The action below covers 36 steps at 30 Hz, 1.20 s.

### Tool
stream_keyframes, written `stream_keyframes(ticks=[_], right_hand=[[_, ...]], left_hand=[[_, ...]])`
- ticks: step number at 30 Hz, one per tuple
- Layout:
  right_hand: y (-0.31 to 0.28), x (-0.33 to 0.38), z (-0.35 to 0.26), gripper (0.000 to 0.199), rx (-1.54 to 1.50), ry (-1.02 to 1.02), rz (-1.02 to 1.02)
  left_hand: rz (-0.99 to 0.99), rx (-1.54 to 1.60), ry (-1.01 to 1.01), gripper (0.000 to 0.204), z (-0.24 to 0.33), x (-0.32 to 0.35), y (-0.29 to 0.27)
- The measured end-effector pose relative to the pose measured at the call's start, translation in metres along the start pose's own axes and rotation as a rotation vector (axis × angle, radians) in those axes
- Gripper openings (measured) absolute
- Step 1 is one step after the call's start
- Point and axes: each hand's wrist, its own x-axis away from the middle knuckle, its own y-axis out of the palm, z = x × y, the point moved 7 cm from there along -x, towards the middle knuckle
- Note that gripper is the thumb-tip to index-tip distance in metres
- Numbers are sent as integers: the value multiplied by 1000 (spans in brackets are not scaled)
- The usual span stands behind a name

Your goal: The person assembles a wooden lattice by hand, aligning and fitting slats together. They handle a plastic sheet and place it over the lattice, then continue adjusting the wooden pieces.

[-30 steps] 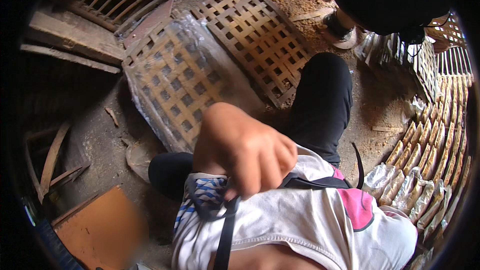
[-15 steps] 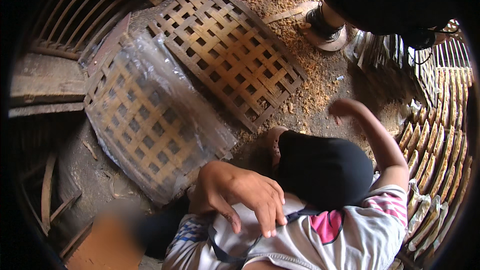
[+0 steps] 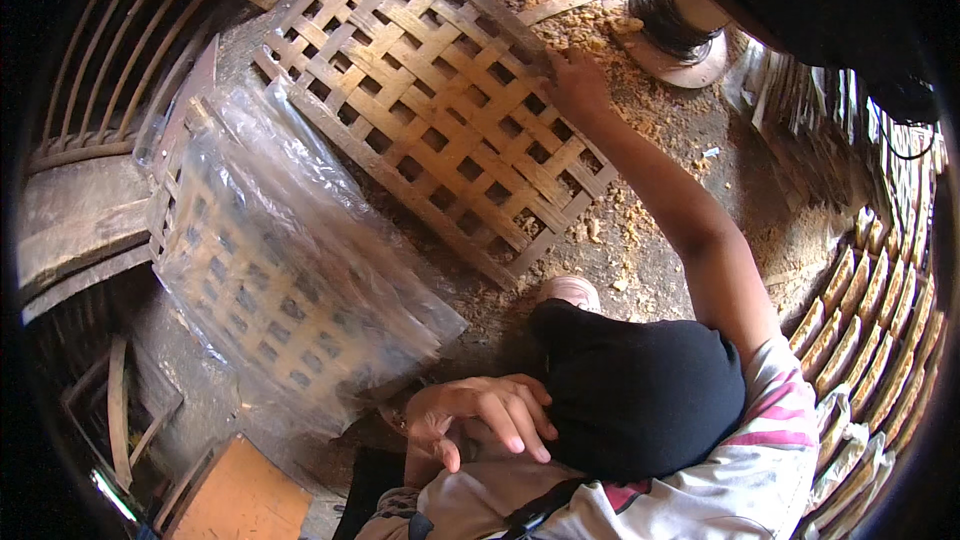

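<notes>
A bamboo-weaving workshop: woven lattice panels [image 3: 440,110], stacked slat frames [image 3: 880,320], shavings [image 3: 640,130] over a dirt floor [image 3: 740,180].

The person wears a short-sleeved shirt [image 3: 690,480] of pale grey-white cloth, its right sleeve banded with pink stripes at about 4 o'clock in the view. A dark strap [image 3: 540,512] runs across the chest at 6 o'clock. The trousers [image 3: 635,395] are plain black, covering the raised knee just right of centre. Both forearms are bare, with nothing on the right hand [image 3: 575,85] at 1 o'clock or the left hand [image 3: 480,415] at 6 o'clock. A pale shoe tip [image 3: 570,290] shows beyond the knee.
</notes>
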Motion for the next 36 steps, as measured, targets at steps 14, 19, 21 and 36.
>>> stream_keyframes(ticks=[14,19,21,36], right_hand=[[-6,-17,6,55,-46,48,64],[-3,-23,30,49,-383,-47,182],[-16,-20,25,48,-770,29,71],[-208,46,97,37,-1488,-78,398]], left_hand=[[509,-123,51,55,1,23,1],[672,-234,144,51,12,22,-22],[893,-346,175,38,32,14,-32],[1229,-1905,539,83,204,-53,8]])
